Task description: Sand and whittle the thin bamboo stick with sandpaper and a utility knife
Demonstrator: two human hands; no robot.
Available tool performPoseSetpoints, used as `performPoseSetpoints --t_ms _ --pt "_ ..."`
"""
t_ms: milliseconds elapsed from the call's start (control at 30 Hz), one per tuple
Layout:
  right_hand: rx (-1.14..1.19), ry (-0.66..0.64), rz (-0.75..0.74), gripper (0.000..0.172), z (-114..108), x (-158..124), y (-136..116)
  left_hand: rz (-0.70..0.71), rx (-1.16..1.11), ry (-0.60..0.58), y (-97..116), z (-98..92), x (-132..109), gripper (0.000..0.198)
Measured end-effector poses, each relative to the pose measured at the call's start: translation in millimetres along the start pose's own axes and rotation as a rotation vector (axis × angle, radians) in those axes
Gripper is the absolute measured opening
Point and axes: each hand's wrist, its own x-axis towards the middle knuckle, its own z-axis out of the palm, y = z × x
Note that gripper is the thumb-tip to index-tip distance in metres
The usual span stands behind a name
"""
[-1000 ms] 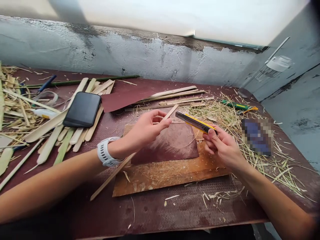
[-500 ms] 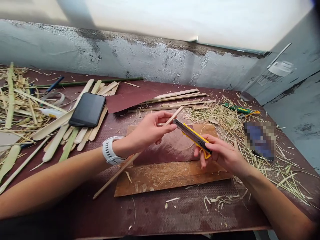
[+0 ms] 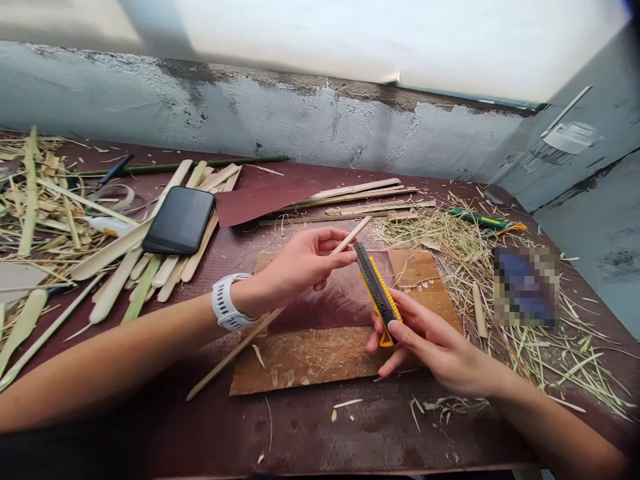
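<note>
My left hand (image 3: 300, 263) pinches a long thin bamboo strip (image 3: 235, 351) near its upper end; the strip slants from near the table's front up past my fingers. A white watch (image 3: 225, 303) is on that wrist. My right hand (image 3: 425, 343) grips a yellow and black utility knife (image 3: 375, 288), its tip pointing up toward the strip just right of my left fingers. Both hands hover over a brown wooden board (image 3: 430, 270) with a dark red sheet of sandpaper (image 3: 340, 300) on it.
A black phone (image 3: 180, 220) lies on flat bamboo slats at the left. Straw-like shavings (image 3: 500, 267) cover the right side, with a green-handled tool (image 3: 480, 220) and a blurred blue object (image 3: 525, 287). More strips (image 3: 360, 193) lie behind the board. A concrete wall runs along the back.
My right hand has drawn toward me and turned the knife from lying nearly level to pointing up at the strip. The left hand and strip have barely moved.
</note>
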Motion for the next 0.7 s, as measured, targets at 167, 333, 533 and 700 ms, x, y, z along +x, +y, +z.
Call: performPoseSetpoints --t_ms 167,333,533,700 --pt "-0.041 0.072 -0.017 0.035 4.1 3.6 8.5 -0.013 0.009 0.019 -0.2 -0.3 0.5 0.039" --pt "-0.023 0.105 -0.02 0.029 3.1 5.7 11.6 -0.017 -0.008 0.026 1.8 1.3 -0.6 0.039" --pt "-0.009 0.123 -0.024 0.03 0.4 5.4 11.0 -0.03 -0.012 0.028 3.2 2.2 -1.7 0.047" --pt "-0.045 0.285 -0.092 0.039 -4.5 11.0 10.3 -0.066 0.057 0.031 6.4 2.4 -1.9 0.047"
